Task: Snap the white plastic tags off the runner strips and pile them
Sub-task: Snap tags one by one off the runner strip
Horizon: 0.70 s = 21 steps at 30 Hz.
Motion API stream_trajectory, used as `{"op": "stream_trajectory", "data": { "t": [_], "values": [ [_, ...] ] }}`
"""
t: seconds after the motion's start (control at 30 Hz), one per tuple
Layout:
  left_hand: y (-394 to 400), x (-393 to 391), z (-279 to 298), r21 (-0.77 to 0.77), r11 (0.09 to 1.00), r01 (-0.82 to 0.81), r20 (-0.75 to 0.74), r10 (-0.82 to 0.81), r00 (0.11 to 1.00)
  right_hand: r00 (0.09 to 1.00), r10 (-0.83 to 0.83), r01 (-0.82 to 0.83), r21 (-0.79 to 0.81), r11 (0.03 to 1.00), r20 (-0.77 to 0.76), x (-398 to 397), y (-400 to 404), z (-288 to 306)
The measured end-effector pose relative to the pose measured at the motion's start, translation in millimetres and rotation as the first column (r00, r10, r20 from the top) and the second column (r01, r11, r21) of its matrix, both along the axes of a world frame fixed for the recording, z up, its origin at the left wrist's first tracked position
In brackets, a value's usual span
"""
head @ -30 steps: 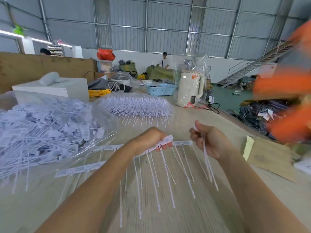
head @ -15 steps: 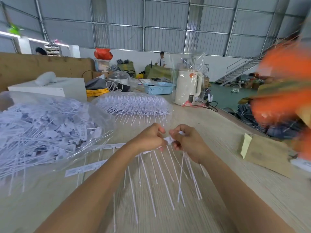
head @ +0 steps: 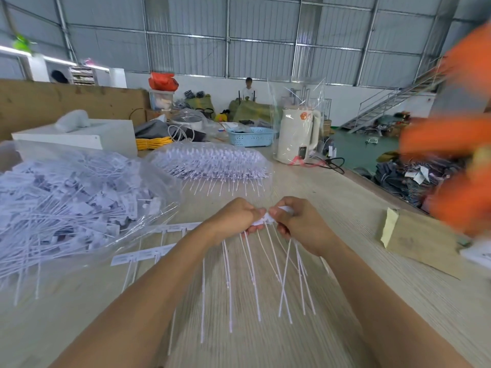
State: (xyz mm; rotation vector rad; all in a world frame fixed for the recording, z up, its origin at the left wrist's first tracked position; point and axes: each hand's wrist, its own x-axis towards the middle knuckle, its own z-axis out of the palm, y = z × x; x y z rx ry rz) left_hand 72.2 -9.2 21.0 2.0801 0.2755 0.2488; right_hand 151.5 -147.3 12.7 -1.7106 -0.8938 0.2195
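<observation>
Both hands are meeting above the middle of the table: the left hand (head: 236,215) is gripping the runner strip (head: 259,221) with curled fingers, and the right hand (head: 299,221) is pinching a white tag (head: 284,209) at the strip's end while also clutching a few loose tags whose thin tails are hanging below it. More long white tails are dangling from the strip over the pale wood-grain table (head: 345,208). Two further strips (head: 148,254) are lying flat on the table just left of the left forearm. At far left a clear bag of loose tags (head: 66,208) is sitting heaped — beyond the hands, a second bag of bundled strips (head: 212,163). Farther back a wrapped white kettle (head: 299,135) and a blue basket (head: 251,136) are standing in a metal-walled warehouse. Printing on the tags is showing too small to read.
</observation>
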Motion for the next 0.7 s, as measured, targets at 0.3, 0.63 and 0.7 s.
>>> {"op": "stream_trajectory", "data": {
  "t": [0.3,0.63,0.7],
  "values": [
    [-4,-4,13,-0.325,0.946,-0.012,-0.100,-0.022,0.995,0.883,-0.118,0.095,0.072,0.993,0.454,1,3,3],
    [-1,-11,24,-0.166,0.986,-0.017,-0.122,-0.004,0.993,0.916,-0.359,0.354,0.061,0.933,0.180,34,-27,5],
    [10,-13,23,-0.025,0.997,-0.071,-0.082,0.069,0.994,0.908,-0.280,0.359,0.231,0.904,-0.312,45,-42,12]
  ]
}}
